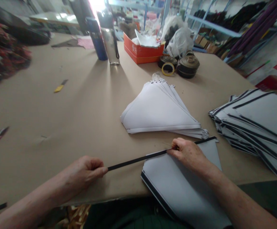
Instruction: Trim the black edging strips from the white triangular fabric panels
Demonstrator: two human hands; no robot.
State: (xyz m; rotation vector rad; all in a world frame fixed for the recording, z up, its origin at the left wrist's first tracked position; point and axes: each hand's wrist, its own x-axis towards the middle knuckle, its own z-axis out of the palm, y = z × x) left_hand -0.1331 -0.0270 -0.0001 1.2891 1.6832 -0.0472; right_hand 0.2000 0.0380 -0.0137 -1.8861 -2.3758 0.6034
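Observation:
My left hand point(88, 170) pinches the free end of a narrow black strip point(126, 163), pulled straight over the table near its front edge. The strip runs to the right along the upper edge of a white sheet piece point(176, 187). At that edge my right hand point(186, 151) is closed, thumb and fingers pinching the strip and the sheet's edge together. A second black band lines the sheet's lower left side. Part of the sheet lies under my right forearm and hangs toward my lap. Just beyond my hands rests a stack of plain white pieces point(157, 108).
To the right lies a pile of white pieces with black edges point(253, 121). Farther back stand two bottles point(111, 41), an orange box point(140, 52), black rolls point(188, 66) and a yellow tape ring point(168, 69). A yellow cutter point(59, 88) lies at left.

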